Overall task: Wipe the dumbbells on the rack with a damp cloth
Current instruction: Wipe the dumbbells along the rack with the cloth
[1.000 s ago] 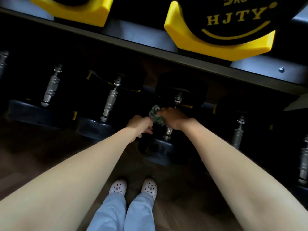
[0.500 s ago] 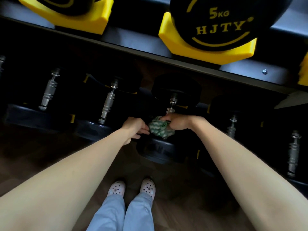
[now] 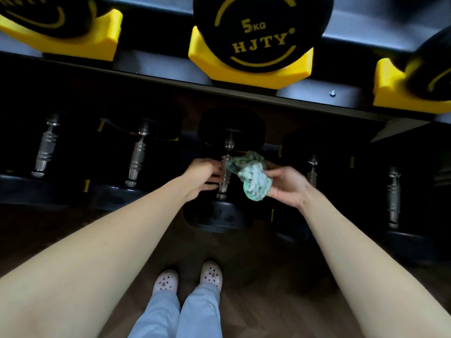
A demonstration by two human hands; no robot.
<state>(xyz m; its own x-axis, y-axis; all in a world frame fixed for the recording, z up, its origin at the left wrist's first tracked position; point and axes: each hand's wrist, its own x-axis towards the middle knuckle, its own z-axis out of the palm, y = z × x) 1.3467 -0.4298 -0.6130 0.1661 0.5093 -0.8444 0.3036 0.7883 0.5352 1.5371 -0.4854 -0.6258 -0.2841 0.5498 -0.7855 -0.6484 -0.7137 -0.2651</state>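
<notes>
On the lower shelf of the rack (image 3: pixel 244 92) a black dumbbell (image 3: pixel 225 217) with a ribbed steel handle lies end-on toward me. My left hand (image 3: pixel 203 175) curls around the left side of that handle. Just right of the handle, my right hand (image 3: pixel 286 185) holds a crumpled green and white cloth (image 3: pixel 252 178), palm turned up, the cloth lifted off the metal. More dumbbells (image 3: pixel 138 157) lie in the same row on both sides, their far ends lost in shadow.
The upper shelf overhangs the lower row and carries black 5 kg HJTY dumbbells (image 3: pixel 262 30) in yellow cradles (image 3: pixel 249 69). A bolt (image 3: pixel 332 93) sticks out of the shelf lip. My feet in white clogs (image 3: pixel 188 279) stand on dark wood floor below the rack.
My right hand has pulled the cloth off the handle and turned palm up to the right. The left hand has moved in onto the handle. The view has shifted up slightly.
</notes>
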